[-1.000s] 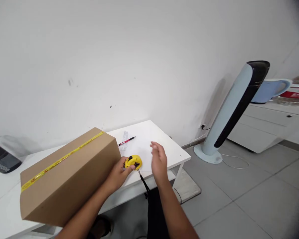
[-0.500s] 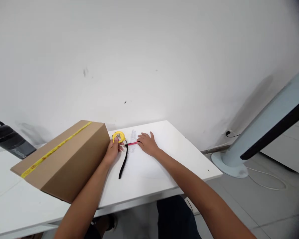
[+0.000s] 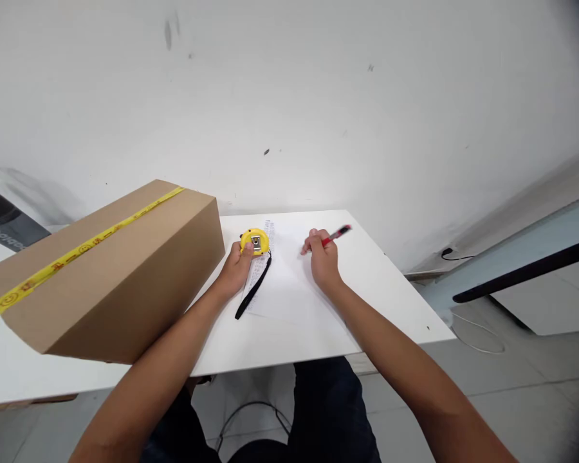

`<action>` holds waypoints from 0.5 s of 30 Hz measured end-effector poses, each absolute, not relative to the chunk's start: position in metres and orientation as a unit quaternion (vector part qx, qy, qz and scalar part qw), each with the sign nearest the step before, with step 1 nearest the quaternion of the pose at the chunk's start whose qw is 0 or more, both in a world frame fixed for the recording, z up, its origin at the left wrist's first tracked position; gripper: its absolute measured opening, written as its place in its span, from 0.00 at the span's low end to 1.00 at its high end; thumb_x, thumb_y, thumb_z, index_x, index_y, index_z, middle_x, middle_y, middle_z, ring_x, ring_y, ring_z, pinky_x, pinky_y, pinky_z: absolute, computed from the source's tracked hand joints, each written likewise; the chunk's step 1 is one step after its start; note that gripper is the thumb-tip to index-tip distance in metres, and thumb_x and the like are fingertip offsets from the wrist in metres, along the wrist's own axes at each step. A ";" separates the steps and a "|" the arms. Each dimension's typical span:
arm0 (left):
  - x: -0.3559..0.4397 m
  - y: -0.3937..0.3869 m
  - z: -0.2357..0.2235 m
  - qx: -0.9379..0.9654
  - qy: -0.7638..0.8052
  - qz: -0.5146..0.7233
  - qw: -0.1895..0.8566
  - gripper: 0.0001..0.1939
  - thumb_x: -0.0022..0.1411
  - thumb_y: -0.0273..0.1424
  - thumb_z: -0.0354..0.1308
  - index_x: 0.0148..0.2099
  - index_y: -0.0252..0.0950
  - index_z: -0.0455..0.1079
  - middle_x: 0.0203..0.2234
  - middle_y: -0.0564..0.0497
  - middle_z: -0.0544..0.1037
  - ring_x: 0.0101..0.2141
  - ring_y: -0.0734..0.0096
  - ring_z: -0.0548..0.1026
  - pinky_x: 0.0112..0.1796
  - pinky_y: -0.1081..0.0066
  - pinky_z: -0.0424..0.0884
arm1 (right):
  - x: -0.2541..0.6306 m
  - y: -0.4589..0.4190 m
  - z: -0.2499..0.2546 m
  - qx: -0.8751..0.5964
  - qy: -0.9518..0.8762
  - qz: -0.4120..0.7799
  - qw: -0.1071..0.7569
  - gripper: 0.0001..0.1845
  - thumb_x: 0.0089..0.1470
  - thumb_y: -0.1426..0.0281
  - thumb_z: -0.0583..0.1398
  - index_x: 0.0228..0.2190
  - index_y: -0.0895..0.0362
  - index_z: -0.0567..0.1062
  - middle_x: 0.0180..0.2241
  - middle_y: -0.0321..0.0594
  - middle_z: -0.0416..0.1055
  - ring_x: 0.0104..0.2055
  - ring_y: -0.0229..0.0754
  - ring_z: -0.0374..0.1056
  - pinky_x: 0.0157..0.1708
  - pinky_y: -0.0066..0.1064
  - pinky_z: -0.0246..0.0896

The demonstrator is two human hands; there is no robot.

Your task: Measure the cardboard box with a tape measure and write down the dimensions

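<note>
Pen [image 3: 336,235], slim, red and black, is pinched in the right hand [image 3: 324,259] over white paper [image 3: 285,286]; at its nine o'clock the left hand [image 3: 236,267] grasps a rounded yellow tape measure [image 3: 254,240], a brown cardboard box [image 3: 120,283] farther that way on the white bench [image 3: 390,308].

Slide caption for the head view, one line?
Left hand holds a yellow tape measure beside a cardboard box; right hand holds a red pen over white paper.
</note>
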State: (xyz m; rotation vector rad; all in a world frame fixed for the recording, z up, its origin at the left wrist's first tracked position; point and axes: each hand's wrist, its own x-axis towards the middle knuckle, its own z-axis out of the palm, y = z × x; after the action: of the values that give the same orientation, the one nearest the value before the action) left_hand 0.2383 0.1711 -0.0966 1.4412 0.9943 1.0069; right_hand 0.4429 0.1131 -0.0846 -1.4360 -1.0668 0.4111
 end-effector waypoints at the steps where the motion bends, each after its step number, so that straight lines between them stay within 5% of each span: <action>1: 0.240 0.173 -0.098 0.600 0.421 0.430 0.527 0.26 0.64 0.56 0.59 0.47 0.39 0.66 0.46 0.46 0.77 0.50 0.60 0.76 0.55 0.61 0.69 | 0.436 0.112 -0.085 -0.603 -0.472 0.198 0.612 0.25 0.66 0.46 0.44 0.30 0.51 0.64 0.30 0.37 0.68 0.33 0.42 0.68 0.37 0.35 0.66; 3: 0.243 0.178 -0.101 0.590 0.430 0.451 0.514 0.24 0.64 0.52 0.61 0.48 0.39 0.64 0.47 0.46 0.77 0.50 0.61 0.76 0.54 0.61 0.71 | 0.422 0.111 -0.087 -0.576 -0.490 0.234 0.611 0.31 0.65 0.43 0.41 0.36 0.52 0.70 0.35 0.40 0.70 0.34 0.41 0.70 0.37 0.35 0.67; 6: 0.245 0.180 -0.101 0.576 0.440 0.494 0.480 0.20 0.68 0.48 0.55 0.52 0.39 0.59 0.52 0.43 0.74 0.51 0.61 0.77 0.52 0.59 0.73 | 0.411 0.107 -0.092 -0.562 -0.510 0.280 0.588 0.30 0.65 0.43 0.45 0.41 0.52 0.73 0.28 0.34 0.66 0.28 0.40 0.66 0.33 0.35 0.65; 11: 0.240 0.170 -0.094 0.623 0.414 0.565 0.348 0.20 0.67 0.36 0.59 0.57 0.42 0.57 0.66 0.41 0.62 0.67 0.59 0.61 0.66 0.57 0.60 | 0.413 0.104 -0.095 -0.569 -0.534 0.331 0.531 0.13 0.59 0.57 0.60 0.32 0.53 0.71 0.24 0.33 0.70 0.30 0.41 0.69 0.37 0.35 0.65; 15: 0.240 0.166 -0.098 0.724 0.367 0.533 0.239 0.18 0.69 0.34 0.54 0.58 0.42 0.57 0.65 0.39 0.63 0.66 0.56 0.64 0.59 0.54 0.70 | 0.411 0.105 -0.094 -0.576 -0.559 0.335 0.494 0.14 0.57 0.58 0.61 0.25 0.53 0.70 0.23 0.34 0.70 0.30 0.41 0.66 0.34 0.35 0.62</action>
State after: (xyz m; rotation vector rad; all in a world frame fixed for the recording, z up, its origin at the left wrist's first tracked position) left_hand 0.2398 0.1657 -0.0979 1.9811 1.0062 1.4598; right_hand 0.4111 0.1052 -0.0936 -1.3970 -1.3555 0.8124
